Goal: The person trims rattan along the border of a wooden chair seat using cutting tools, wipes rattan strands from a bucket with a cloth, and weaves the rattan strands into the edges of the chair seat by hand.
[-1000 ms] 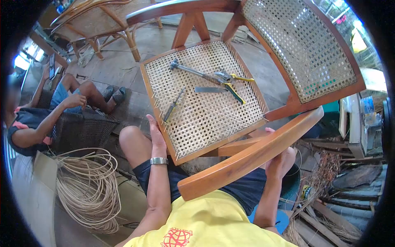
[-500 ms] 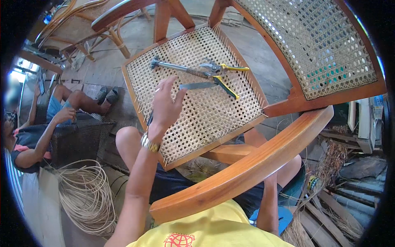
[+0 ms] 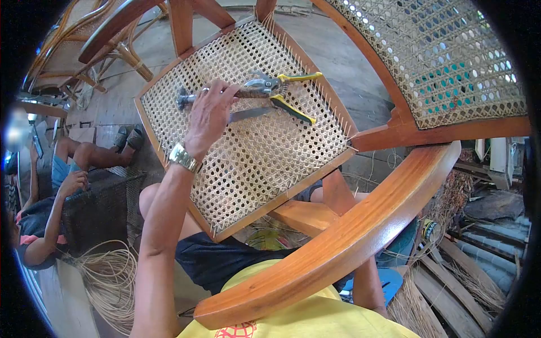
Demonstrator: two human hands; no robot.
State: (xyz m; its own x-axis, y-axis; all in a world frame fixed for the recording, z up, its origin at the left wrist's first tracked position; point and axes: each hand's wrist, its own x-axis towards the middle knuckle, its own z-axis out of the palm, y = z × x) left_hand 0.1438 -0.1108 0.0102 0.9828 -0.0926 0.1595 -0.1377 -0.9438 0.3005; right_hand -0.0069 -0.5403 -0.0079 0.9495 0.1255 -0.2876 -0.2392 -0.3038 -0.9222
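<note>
My left hand (image 3: 211, 115), a metal watch on its wrist, reaches over the woven cane seat (image 3: 253, 152) of a wooden chair. Its fingers close round the hammer (image 3: 183, 99); the head sticks out to the left and the dark handle to the right. Beside the hand lie yellow-handled pruning shears (image 3: 273, 85), open, and a flat metal blade (image 3: 251, 114) partly under them. Loose cane ends stand up along the seat's right edge. My right forearm (image 3: 369, 284) passes under the curved wooden armrest (image 3: 332, 242), which hides the right hand.
The cane backrest (image 3: 451, 67) rises at upper right. A coil of cane strands (image 3: 110, 281) lies at lower left, near another seated person (image 3: 48, 214). Rattan chairs (image 3: 93, 50) stand at upper left. Wood strips (image 3: 451, 298) and loose fibres lie at lower right.
My left hand has moved forward from above the seat onto the hammer and closed on it. The hammer has turned, its head now nearer me. The whole view has shifted slightly.
</note>
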